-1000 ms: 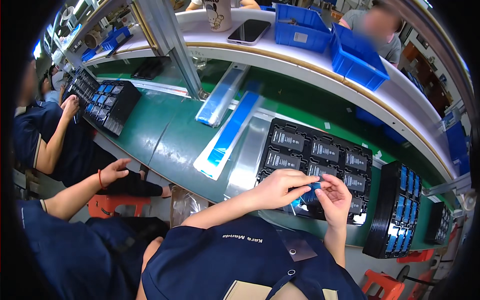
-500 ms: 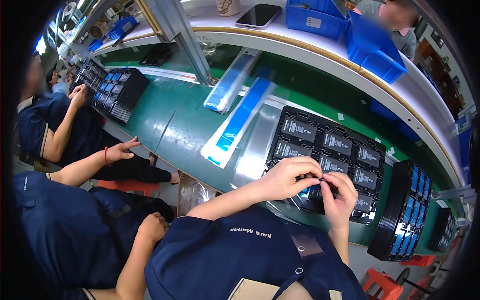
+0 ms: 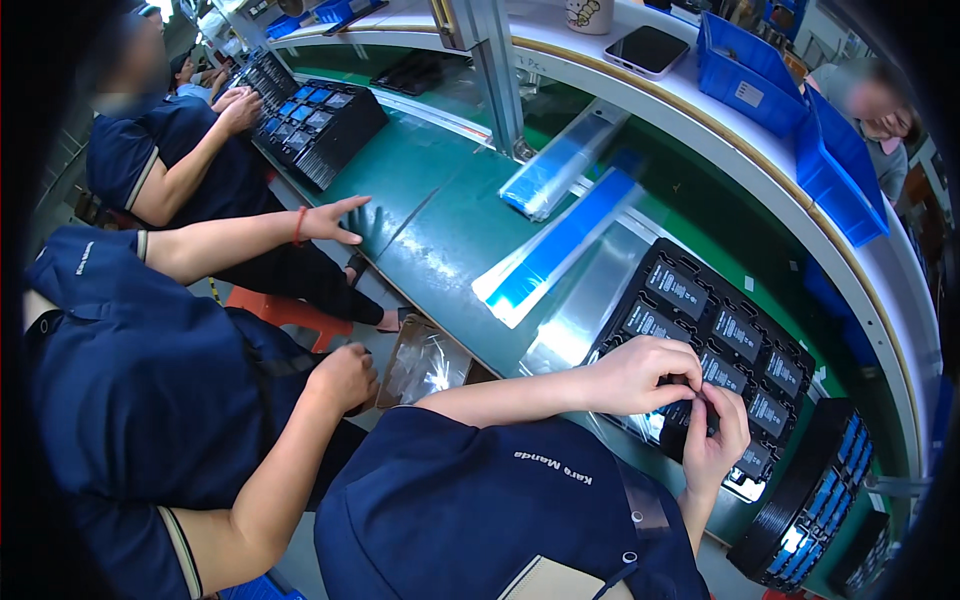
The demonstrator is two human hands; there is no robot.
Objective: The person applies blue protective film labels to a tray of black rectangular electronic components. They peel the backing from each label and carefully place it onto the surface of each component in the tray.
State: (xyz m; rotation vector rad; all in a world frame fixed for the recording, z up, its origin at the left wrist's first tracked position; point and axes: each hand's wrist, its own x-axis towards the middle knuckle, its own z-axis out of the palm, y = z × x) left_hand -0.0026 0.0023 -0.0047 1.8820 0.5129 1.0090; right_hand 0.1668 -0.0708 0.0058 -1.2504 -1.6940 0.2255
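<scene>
My left hand [image 3: 655,376] and my right hand [image 3: 718,428] meet fingertip to fingertip above the near part of a black tray [image 3: 672,254]. Both are closed in a pinch, and whatever lies between the fingertips is too small to make out. Flat dark rectangular battery packs [image 3: 738,332] with pale print sit in rows in the tray's pockets. My hands and wrists cover some of the nearest pockets. Left of the tray, clear plastic sheets with a blue strip [image 3: 560,250] lie on the bench beside a bare metal plate [image 3: 580,318].
A tall stack of black trays [image 3: 790,510] stands to the right. Above the bench runs a shelf with a phone [image 3: 648,50], a mug [image 3: 590,14] and blue bins [image 3: 842,170]. Beside me, a co-worker's hand [image 3: 335,220] reaches over the bench near an open carton [image 3: 402,372].
The view has swung left, so the bench and its things sit farther right. My hands stay pinched together over the tray. The co-worker's outstretched hand has come farther over the bench.
</scene>
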